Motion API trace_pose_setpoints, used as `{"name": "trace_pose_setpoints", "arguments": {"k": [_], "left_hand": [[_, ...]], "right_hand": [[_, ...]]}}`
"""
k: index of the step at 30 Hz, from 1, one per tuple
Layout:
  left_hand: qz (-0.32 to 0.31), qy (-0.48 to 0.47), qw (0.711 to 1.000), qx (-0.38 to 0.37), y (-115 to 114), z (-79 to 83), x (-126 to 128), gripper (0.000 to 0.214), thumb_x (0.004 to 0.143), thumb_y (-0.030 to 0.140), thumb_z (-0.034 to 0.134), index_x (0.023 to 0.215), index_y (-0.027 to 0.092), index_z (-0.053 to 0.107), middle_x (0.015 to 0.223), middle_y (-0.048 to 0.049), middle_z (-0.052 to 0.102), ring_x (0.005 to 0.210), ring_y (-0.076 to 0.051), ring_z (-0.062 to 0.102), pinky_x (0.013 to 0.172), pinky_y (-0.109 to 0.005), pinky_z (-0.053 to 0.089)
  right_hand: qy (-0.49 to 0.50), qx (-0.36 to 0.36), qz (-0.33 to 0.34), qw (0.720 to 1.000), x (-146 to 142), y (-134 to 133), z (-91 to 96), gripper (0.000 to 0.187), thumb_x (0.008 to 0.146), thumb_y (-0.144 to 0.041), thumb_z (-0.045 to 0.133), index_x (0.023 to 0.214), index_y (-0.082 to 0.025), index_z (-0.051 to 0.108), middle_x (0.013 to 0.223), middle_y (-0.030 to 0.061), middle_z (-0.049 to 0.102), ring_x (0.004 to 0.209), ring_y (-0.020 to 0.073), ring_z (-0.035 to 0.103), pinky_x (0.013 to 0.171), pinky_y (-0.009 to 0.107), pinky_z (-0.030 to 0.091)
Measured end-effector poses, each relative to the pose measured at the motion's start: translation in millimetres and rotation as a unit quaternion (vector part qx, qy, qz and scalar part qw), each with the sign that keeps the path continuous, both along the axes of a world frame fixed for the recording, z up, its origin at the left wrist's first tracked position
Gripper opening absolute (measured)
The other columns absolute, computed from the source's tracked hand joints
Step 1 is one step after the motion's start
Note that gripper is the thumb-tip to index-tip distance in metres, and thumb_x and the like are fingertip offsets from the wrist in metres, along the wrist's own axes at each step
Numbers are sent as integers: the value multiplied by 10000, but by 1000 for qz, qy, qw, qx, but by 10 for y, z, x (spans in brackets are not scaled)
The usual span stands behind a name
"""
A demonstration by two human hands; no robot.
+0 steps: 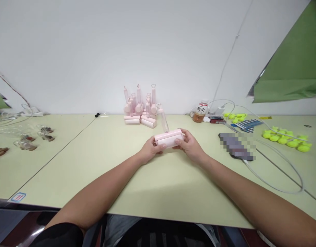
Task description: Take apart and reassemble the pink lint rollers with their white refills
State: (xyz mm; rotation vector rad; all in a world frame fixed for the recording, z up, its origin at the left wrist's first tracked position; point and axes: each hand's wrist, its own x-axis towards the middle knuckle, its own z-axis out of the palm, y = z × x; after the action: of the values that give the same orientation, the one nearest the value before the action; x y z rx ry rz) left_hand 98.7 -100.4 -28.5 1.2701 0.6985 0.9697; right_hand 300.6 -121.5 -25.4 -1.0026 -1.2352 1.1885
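A pink lint roller [168, 138] with a closed cover is held level above the pale green table [152, 178], its clear pink handle [164, 120] pointing up and away. My left hand [150, 149] grips its left end with fingers curled. My right hand [189, 145] wraps the right end, thumb on the front. Behind it, against the wall, stands a cluster of several more pink lint rollers [141, 107], some upright, some lying flat.
A drink bottle [200, 111] with an orange liquid stands right of the cluster. A blurred dark object [237, 146] with a white cable [276, 161] lies to the right. Yellow-green clips [286, 139] lie far right; small glass jars [31, 137] far left.
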Motion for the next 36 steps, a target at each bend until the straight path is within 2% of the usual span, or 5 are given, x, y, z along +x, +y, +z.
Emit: {"name": "trace_pose_setpoints", "arguments": {"k": [5, 10, 20, 28, 36], "left_hand": [[-56, 57, 996, 43, 16, -33, -24, 547, 713, 667, 675, 843, 137, 643, 704, -22, 559, 647, -114, 505, 519, -205, 378], [-100, 32, 994, -21, -89, -10, 32, 515, 672, 601, 755, 892, 164, 592, 594, 54, 460, 446, -48, 330, 439, -202, 212], [46, -35, 998, 29, -1, -39, 35, 438, 716, 501, 761, 952, 138, 692, 696, -1, 606, 570, -96, 495, 502, -213, 364], [204, -78, 975, -30, 101, -40, 17, 420, 594, 471, 822, 839, 151, 703, 768, -15, 672, 684, -153, 594, 584, -261, 477], [243, -97, 964, -42, 231, -55, -119, 350, 588, 434, 817, 708, 154, 645, 647, 19, 609, 653, -135, 564, 602, -250, 453]], "right_hand": [[5, 1, -33, 999, 101, 11, 72, 573, 699, -482, 743, 1152, -254, 477, 756, -48, 567, 542, 116, 504, 421, 229, 412], [-53, -9, 11, 998, 32, -85, 119, 693, 677, -455, 754, 1252, -269, 413, 678, -88, 503, 493, 101, 443, 416, 213, 345], [0, -54, 101, 993, -260, -184, 0, 588, 690, -462, 782, 1156, -224, 515, 987, 65, 701, 861, 215, 665, 766, 346, 528], [-100, -9, -2, 995, -32, -1, 64, 460, 788, -512, 633, 1144, -223, 604, 971, 66, 668, 816, 214, 635, 590, 310, 548], [-574, 120, -75, 807, 1026, 389, 67, 480, 835, -335, 592, 1302, -225, 593, 1293, 126, 597, 1203, 321, 563, 1059, 449, 415]]}}
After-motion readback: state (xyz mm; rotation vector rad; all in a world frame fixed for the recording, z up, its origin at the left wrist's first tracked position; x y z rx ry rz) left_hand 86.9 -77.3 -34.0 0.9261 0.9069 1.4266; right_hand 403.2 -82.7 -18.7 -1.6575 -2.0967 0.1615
